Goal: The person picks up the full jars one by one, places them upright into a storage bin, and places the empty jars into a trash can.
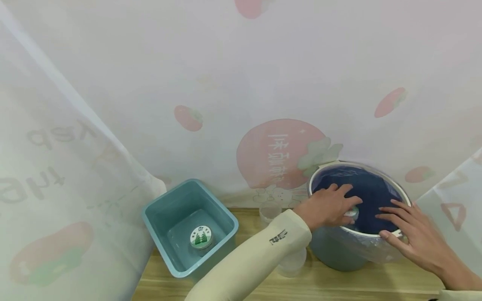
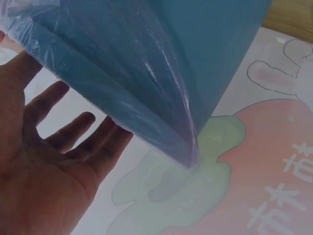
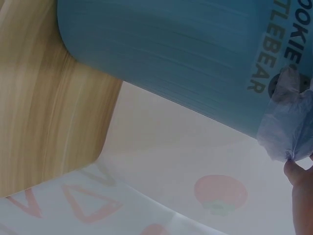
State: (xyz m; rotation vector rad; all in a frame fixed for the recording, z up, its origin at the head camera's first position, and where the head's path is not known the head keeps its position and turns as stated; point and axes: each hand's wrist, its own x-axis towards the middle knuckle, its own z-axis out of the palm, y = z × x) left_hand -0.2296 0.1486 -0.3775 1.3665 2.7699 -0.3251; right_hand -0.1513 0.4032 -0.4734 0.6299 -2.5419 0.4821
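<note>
Pinching is what our left grip [image 1: 326, 207] seems to be doing: thumb and forefinger are closing on a small round tin [image 1: 352, 212], pale with a bit of green, though the hand is covering most of it. We're seeing the tin in the mouth of the tall bin [image 1: 335, 253], just inside the near rim. Our right grip [image 1: 416, 236] is resting at the bin's right side, fingers loose and spread over the opening, thumb pressing on the bag [image 1: 369, 194] that's lining the bin and hanging over its edge.

Handling-wise, we're guessing the tin is light, stiff and smooth, so probably a little slippery and hard to hurt, unless the lid pops. We'd be taking it round the side wall, thumb and finger opposite each other, not by the flat top. The bag is looking thin, soft and slick; it'll likely be sliding or tearing if snagged, so we'd be holding it where it's folding over the rim.

Meanwhile, a similar lidded tin [image 1: 201, 236] is lying in the blue-green basin [image 1: 180, 202], its tree picture facing up. Some see-through tubs [image 1: 291, 264] are sitting between basin and bin on the wooden table [image 1: 301, 288], partly behind our left sleeve [image 1: 260, 255].
</note>
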